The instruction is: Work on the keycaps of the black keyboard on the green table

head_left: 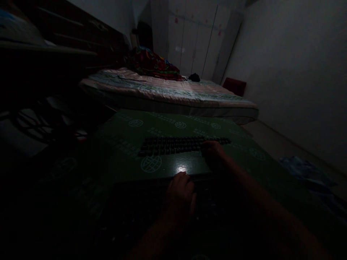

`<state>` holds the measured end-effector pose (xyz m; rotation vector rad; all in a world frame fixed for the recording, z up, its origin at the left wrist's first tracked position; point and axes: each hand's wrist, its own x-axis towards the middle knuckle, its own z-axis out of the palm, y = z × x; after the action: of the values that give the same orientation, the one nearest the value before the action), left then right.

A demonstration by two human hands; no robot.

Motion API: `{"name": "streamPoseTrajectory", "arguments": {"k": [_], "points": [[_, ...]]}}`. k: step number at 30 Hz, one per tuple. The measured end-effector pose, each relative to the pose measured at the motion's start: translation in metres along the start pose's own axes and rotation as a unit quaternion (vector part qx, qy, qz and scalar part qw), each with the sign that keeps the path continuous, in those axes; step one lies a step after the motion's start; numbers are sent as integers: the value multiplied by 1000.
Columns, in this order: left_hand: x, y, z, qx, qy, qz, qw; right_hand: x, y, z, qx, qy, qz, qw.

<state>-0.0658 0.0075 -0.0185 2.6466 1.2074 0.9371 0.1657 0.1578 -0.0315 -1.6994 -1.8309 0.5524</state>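
A dark keyboard [138, 202] lies near me on a green tabletop, its details mostly lost in shadow. My left hand [180, 193] rests on it, fingers closed together and bent at its far edge. Beyond it, black keycaps [168, 145] are laid out in several rows on the tabletop. Over the right part of these rows, my right hand [213, 150] is closed in a pinch at the keycaps. Its fingertips touch or nearly touch them; a keycap between them is too dark to make out clearly.
The green tabletop [121, 126] bears pale globe prints and a bright reflection. Behind it stands a bed [173, 94] with a red patterned blanket [154, 65]. Cloth [306, 169] lies to the right, and a dark wheel [29, 122] shows at left.
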Motion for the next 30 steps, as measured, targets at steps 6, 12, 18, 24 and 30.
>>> {"name": "streamPoseTrajectory", "arguments": {"k": [6,12,18,24,30], "points": [[-1,-2,1,9,-19,8,1000,-3,-2,3,17,21,11,1000],[2,1,-2,9,-13,9,1000,-9,-7,-10,55,88,28,994],[7,6,-9,16,-36,-7,999,-58,-35,-52,159,153,55,974],[2,10,-13,47,-47,11,998,-146,-62,-82,192,192,34,962],[-8,17,-22,56,-40,31,997,-225,-58,-85,80,214,142,963]]}}
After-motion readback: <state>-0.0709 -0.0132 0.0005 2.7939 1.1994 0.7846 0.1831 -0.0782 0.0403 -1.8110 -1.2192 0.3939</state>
